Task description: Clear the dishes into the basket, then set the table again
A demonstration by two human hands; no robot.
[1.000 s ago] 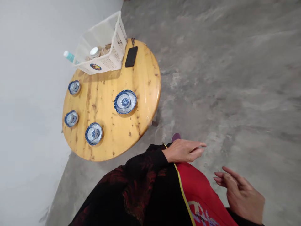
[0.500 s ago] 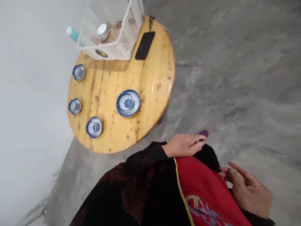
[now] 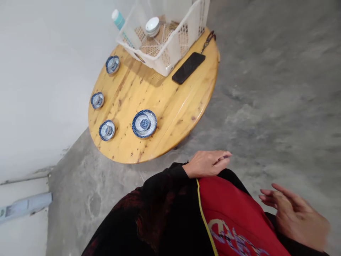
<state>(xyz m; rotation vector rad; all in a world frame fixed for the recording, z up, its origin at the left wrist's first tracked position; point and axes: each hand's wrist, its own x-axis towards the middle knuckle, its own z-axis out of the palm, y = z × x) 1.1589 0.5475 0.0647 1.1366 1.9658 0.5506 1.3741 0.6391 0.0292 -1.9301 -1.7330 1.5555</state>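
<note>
My left hand [image 3: 207, 163] is held in front of my red shirt, beside the open black jacket with its yellow zip. It holds nothing and its fingers are slightly parted. Over to the right, my right hand [image 3: 298, 217] is loosely open, fingers apart, with nothing in it and its wrist blurred. Neither hand touches the dishes. On the round wooden table [image 3: 165, 103] sits a blue-and-white dish set [image 3: 144, 123], a smaller bowl appearing to rest on a plate. Smaller stacked sets [image 3: 107, 130] stand along the left side of the table.
A white plastic basket [image 3: 174, 58] stands at the table's far side with white bowls [image 3: 152, 27] inside. Behind it is a teal bottle [image 3: 118, 19] with a white cap. A black phone [image 3: 188, 68] with a strap lies beside the basket. Grey concrete floor [image 3: 255, 106] surrounds the table.
The view has turned, so the table and basket appear rotated and shifted right. My right hand has moved right, away from the dark clothing its fingertips were near. My left hand stays almost in place.
</note>
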